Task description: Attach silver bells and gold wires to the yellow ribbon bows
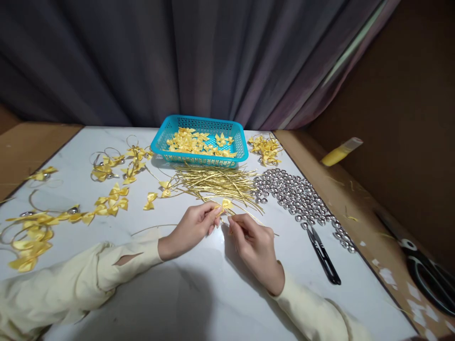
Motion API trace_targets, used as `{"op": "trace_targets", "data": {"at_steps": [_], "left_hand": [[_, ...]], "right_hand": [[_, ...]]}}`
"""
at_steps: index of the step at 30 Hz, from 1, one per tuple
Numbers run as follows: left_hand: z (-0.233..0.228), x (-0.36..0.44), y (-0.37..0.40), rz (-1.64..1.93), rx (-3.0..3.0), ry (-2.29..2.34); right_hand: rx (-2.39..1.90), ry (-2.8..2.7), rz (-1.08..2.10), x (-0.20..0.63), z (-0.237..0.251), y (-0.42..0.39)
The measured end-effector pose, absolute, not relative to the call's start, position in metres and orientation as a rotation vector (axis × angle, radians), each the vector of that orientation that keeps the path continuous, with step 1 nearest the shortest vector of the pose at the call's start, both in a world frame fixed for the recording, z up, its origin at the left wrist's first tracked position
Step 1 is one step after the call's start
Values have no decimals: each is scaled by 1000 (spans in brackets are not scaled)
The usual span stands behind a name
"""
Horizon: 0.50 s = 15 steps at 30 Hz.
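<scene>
Two bare hands in cream sleeves meet over the middle of the white marble-look counter (199,284) in the head view. The left hand (192,229) pinches a small yellow satin ribbon bow (226,203) between thumb and fingertips, while the right hand (254,244) pinches a thin gold wire strand (249,220) that runs away toward four o'clock, its other fingers curled in. The bow sits just at the fingertips of both hands, near the front edge of a loose heap of thin gold wire pieces (216,182).

At twelve o'clock from the hands, beyond the heap, stands a shallow turquoise plastic basket (234,130) holding more yellow bows. At two o'clock lies a spread of small silver jingle bells (298,196), and just beside its near end, at four o'clock, rest black thread snips (323,255). Finished yellow bows on wire rings (113,163) are scattered at ten o'clock, with more at nine o'clock near the counter's left edge. Off the counter, on the brown board at right, lie a yellow glue tube (339,152) and large black-handled scissors (426,277). A grey curtain (177,57) hangs behind.
</scene>
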<state>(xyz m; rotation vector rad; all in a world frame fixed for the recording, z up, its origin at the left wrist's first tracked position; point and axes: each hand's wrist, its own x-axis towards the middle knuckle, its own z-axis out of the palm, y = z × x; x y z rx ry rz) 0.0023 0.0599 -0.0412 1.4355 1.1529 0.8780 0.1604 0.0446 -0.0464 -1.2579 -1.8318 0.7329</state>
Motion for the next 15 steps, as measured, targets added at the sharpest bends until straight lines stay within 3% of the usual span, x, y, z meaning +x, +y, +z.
{"op": "trace_targets", "data": {"at_steps": [15], "left_hand": [[-41, 3, 64, 924, 1374, 1120]], "right_hand": [[-1297, -1684, 955, 162, -40, 51]]}}
